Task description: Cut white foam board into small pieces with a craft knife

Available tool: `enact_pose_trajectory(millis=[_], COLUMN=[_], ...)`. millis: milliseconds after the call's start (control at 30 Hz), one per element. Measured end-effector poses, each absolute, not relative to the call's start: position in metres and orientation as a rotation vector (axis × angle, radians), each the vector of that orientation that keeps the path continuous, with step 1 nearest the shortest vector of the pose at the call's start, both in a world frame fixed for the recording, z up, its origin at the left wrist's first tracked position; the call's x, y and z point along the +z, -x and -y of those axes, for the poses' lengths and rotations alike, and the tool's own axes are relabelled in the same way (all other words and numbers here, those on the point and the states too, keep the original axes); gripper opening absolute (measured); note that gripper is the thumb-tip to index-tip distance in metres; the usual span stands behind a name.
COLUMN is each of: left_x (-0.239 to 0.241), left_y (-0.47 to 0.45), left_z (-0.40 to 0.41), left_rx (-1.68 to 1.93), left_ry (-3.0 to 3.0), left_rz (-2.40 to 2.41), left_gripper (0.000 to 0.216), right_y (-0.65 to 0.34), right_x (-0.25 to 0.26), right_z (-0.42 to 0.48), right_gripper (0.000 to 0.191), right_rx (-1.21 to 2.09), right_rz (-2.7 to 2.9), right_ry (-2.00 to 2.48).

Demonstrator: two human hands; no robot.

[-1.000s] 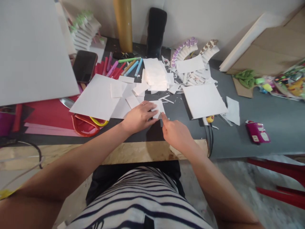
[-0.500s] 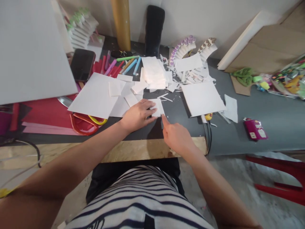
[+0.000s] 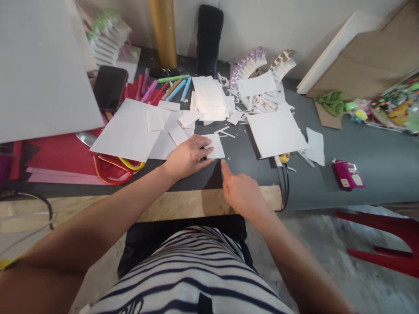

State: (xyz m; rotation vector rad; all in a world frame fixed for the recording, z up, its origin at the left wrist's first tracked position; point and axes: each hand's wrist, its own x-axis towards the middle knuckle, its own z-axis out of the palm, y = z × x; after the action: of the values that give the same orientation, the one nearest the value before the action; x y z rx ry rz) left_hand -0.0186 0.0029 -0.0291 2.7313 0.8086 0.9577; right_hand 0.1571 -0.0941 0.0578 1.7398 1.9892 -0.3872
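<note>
Left grip [image 3: 189, 158] presses a small white card [image 3: 217, 148] to the counter [image 3: 327, 183], fingers spread; right grip [image 3: 241, 189] curls, index finger extended beside the card's near corner, whether clasping anything unclear. Edge work appears in hand, the next move calling for a steady card; a purple container [image 3: 4, 168] sits far left, contents too dark to tell.

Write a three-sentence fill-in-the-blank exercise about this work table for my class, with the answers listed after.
1. The left hand rests its fingers on a small piece coloured ____.
2. The right hand extends its ____ finger.
3. In the picture, the phone lies to the ____ of the bright stack.

Missing words: white; index; left.
</note>
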Motion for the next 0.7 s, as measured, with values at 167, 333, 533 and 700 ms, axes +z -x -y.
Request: enact_pose_trajectory(millis=[167,333,533,700], left_x=[-0.029,-0.026,-0.024,-0.022], left_y=[0.018,0.017,0.016,0.015], left_z=[-0.003,-0.001,0.000,-0.001], left_rx=[1.012,1.032,1.029,1.022], left_ry=[-2.739,-2.753,-2.703,-2.671], left_rz=[-0.787,-0.801,-0.814,-0.794], left_gripper=[0.022,0.019,0.014,0.016], right_y=[-0.164,-0.176,-0.169,-0.160], right_x=[0.064,0.082,0.072,0.056], right_z=[0.102,0.095,0.044,0.016], right_gripper=[0.065,0.060,0.057,0.056], right_rx=[-0.436,-0.514,-0.436,-0.503], right_rz=[-2.007,-2.067,-2.232,-2.293], right_ry=[-1.760,-1.857,-1.984,-1.966])
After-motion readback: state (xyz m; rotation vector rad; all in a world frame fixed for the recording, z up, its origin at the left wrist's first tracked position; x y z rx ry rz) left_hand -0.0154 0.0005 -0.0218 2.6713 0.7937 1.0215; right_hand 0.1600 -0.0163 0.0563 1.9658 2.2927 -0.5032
